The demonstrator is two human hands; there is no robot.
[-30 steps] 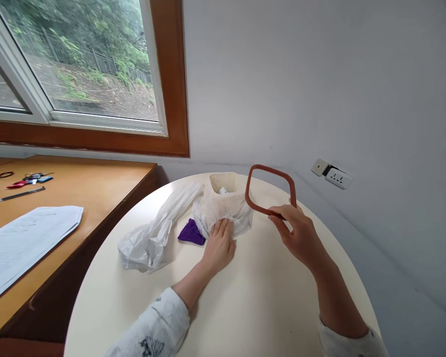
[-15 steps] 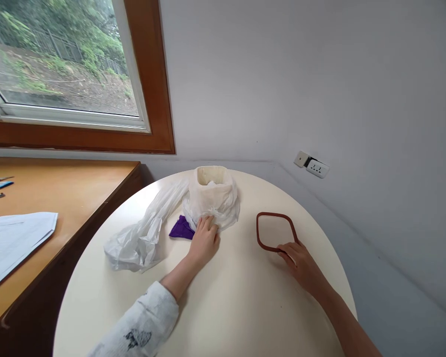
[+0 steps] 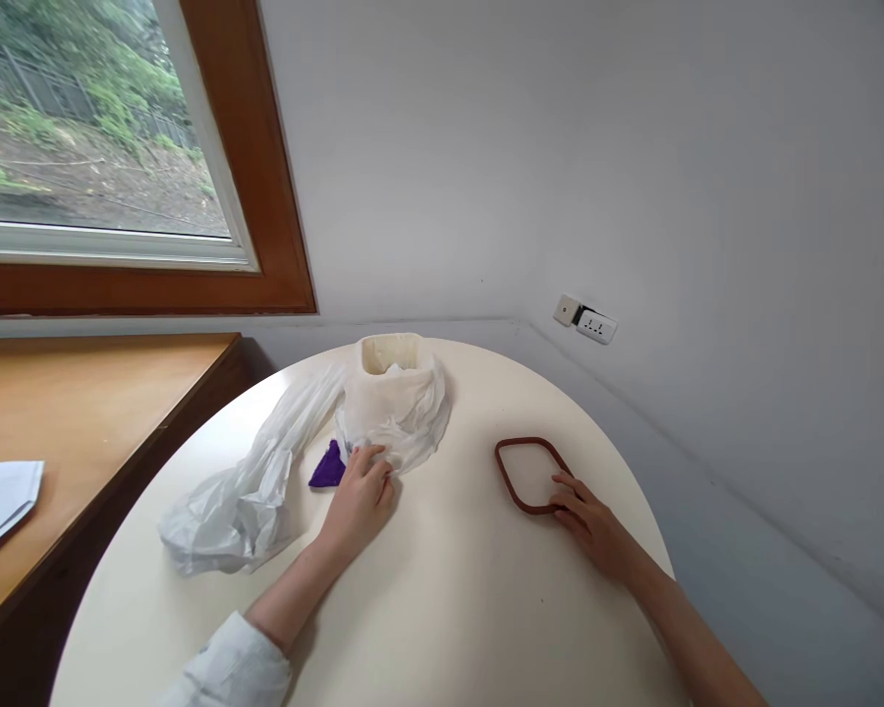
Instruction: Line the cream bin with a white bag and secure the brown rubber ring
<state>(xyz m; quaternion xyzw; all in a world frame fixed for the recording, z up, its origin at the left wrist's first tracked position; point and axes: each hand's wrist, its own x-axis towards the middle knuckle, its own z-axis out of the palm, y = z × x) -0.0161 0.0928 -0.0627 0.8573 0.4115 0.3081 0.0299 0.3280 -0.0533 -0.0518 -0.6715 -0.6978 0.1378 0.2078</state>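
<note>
Two hands (image 3: 362, 496) (image 3: 589, 520), left at bag-lined container (image 3: 392, 398), right touching reddish-brown frame (image 3: 524, 441)

At upper left we see a wood-framed window (image 3: 103, 147); at lower left, white papers (image 3: 1, 496) on a wooden desk (image 3: 95, 388); right of centre, a power socket (image 3: 598, 326).

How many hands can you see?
2: the left hand is at the near edge of the white plastic, beside the purple piece; the right hand is at the near right corner of the brown frame.
</note>
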